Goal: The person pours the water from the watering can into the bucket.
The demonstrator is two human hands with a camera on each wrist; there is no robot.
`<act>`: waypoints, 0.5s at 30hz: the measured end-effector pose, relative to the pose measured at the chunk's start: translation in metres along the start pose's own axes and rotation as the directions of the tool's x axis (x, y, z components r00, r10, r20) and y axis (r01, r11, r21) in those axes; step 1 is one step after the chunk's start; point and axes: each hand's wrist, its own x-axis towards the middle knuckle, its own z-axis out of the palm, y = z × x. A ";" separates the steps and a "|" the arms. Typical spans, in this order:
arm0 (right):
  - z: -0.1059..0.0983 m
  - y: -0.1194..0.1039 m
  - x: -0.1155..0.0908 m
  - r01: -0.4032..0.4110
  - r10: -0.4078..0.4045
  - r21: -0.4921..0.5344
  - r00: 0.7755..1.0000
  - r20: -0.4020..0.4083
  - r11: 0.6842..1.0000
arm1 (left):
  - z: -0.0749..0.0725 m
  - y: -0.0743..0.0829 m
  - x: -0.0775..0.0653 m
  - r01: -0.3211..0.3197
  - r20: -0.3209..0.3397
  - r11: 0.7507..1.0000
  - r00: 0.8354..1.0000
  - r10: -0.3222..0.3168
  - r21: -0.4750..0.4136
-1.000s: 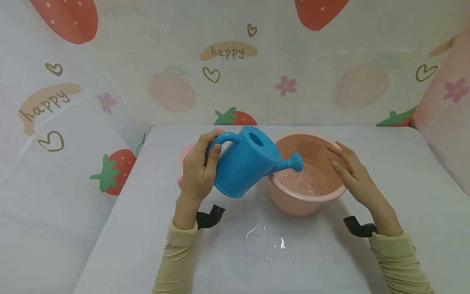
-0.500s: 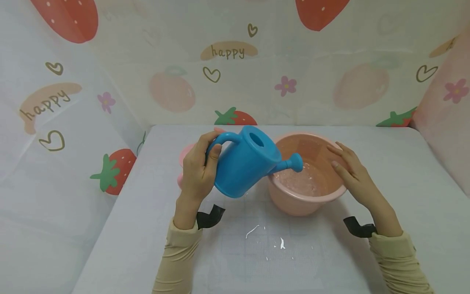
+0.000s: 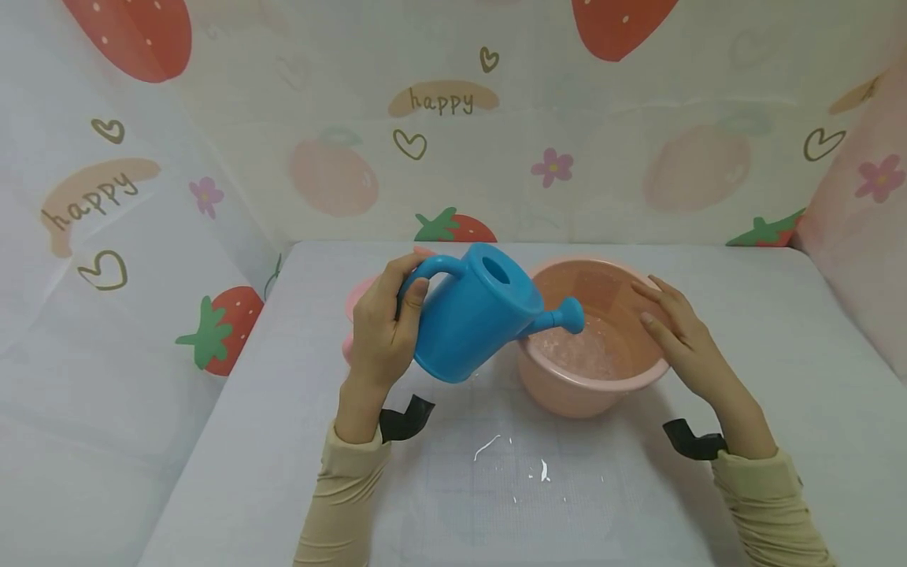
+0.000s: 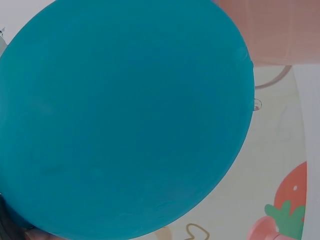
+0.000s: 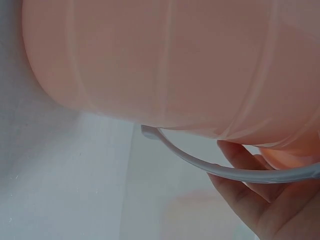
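Left hand (image 3: 385, 331) grips the tilted blue plastic watering can (image 3: 468, 323), spout (image 3: 567, 316) over the round pink plastic basin (image 3: 577, 400); right hand (image 3: 683, 346), fingers (image 3: 660, 295) extended, seemingly only touches it, so a knock could slop water (image 3: 577, 354)

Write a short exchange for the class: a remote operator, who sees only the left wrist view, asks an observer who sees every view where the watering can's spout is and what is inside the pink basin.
Operator: The blue watering can nearly fills my left wrist view. Where is its spout?

Observer: In the head view, the spout reaches over the rim on the near-can side of the pink basin.

Operator: I only get a piece of the basin's outer wall. What is inside it?

Observer: The head view shows clear liquid with a rippled surface in the bottom.
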 end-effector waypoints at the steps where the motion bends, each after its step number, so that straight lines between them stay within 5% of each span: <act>1: 0.000 0.000 0.000 0.000 0.000 0.000 1.000 0.001 1.000 | 0.000 0.000 0.000 -0.001 0.000 1.000 1.000 0.001 0.001; 15: 0.001 0.001 0.000 0.015 -0.015 0.001 1.000 -0.005 1.000 | 0.000 -0.001 0.000 -0.010 -0.017 1.000 1.000 0.010 0.008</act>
